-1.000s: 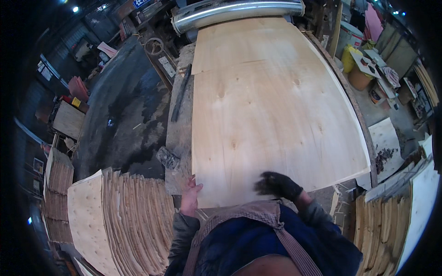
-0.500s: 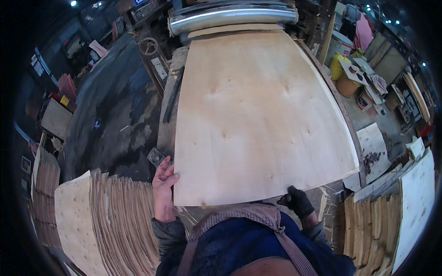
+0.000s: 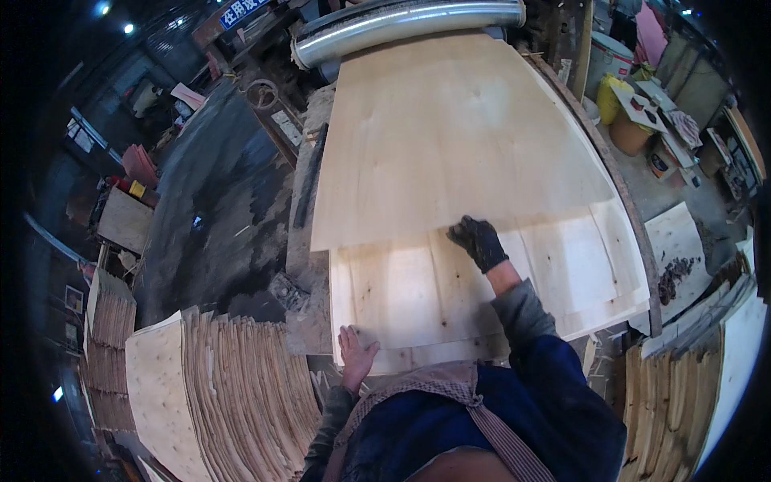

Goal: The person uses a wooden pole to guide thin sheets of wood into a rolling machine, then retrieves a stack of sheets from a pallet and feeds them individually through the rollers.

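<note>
A person is leaning over a tabletop point(image 3: 309, 173) covered with thin wood sheets. The right hand point(image 3: 477, 240), in a dark glove, is pressing curled fingers on the near edge of the top sheet point(image 3: 450, 136), which is stretching away toward a metal roller point(image 3: 405, 22). The bare left hand point(image 3: 355, 353) is lying flat and open on the lower sheets point(image 3: 418, 297), nearer the body.
</note>
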A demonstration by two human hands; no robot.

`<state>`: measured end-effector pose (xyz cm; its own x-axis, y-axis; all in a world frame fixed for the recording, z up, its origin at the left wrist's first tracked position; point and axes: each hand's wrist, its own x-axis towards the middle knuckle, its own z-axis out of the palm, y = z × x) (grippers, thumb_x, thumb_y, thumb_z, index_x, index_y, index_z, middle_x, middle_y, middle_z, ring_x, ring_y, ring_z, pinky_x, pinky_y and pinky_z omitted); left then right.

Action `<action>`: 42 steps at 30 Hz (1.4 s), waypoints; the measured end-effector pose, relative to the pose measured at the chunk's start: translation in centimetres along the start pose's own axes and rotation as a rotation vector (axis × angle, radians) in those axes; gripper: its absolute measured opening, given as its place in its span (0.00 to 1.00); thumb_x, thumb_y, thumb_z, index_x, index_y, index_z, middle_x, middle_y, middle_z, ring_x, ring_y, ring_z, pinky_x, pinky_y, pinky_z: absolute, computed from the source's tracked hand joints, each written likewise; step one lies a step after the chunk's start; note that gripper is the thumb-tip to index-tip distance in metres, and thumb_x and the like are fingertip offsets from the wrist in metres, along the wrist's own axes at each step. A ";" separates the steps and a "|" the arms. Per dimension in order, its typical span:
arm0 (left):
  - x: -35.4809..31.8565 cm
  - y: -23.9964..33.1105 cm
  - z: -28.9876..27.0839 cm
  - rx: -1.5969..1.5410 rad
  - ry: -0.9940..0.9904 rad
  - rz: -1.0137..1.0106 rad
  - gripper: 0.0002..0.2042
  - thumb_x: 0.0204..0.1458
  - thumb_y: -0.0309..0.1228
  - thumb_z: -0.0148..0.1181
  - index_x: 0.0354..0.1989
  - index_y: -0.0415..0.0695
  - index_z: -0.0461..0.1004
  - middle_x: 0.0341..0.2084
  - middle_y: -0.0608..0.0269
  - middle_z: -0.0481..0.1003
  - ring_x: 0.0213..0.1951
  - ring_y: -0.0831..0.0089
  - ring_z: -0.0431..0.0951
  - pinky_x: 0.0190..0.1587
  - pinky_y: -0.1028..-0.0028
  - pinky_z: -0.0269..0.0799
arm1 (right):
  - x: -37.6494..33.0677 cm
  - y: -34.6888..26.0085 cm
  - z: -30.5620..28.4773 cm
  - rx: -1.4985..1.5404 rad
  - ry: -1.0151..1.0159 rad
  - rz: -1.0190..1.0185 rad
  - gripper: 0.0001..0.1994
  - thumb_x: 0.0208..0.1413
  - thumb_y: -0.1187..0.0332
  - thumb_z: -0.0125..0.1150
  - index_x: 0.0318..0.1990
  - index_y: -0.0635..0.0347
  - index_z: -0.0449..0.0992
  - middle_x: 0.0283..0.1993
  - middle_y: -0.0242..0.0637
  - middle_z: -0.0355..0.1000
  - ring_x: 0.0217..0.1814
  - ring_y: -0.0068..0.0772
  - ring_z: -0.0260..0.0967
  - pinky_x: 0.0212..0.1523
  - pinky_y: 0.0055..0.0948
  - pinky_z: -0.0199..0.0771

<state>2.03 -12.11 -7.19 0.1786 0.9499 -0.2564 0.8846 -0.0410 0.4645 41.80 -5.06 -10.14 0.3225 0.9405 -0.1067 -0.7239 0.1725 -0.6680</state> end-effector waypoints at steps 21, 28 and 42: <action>-0.7 5.0 -12.4 -1.254 0.079 0.073 0.24 0.44 0.11 0.49 0.53 0.35 0.63 0.38 0.58 0.74 0.39 0.73 0.74 0.46 0.76 0.68 | -25.1 0.0 4.0 -0.025 0.010 0.629 0.17 0.61 0.60 0.45 0.47 0.66 0.69 0.45 0.48 0.71 0.49 0.47 0.69 0.51 0.44 0.69; -1.3 6.6 -16.1 -1.299 0.066 0.170 0.25 0.44 0.12 0.50 0.55 0.34 0.61 0.36 0.56 0.75 0.38 0.74 0.75 0.44 0.78 0.69 | -25.8 -1.3 3.3 0.142 0.287 0.270 0.19 0.59 0.54 0.49 0.27 0.62 0.73 0.26 0.38 0.72 0.26 0.37 0.70 0.33 0.33 0.73; 1.9 -4.6 -0.8 -0.198 0.042 -0.001 0.39 0.43 0.38 0.63 0.61 0.34 0.52 0.59 0.39 0.53 0.61 0.50 0.54 0.61 0.64 0.52 | -8.1 -2.3 2.4 -0.169 0.235 0.188 0.12 0.56 0.65 0.56 0.25 0.66 0.71 0.24 0.42 0.71 0.27 0.38 0.73 0.32 0.35 0.77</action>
<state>-2.03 -9.86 -9.09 0.1556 0.9623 -0.2230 0.7821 0.0179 0.6229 39.40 -12.38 -5.91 0.3389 0.8547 -0.3931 -0.6790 -0.0671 -0.7311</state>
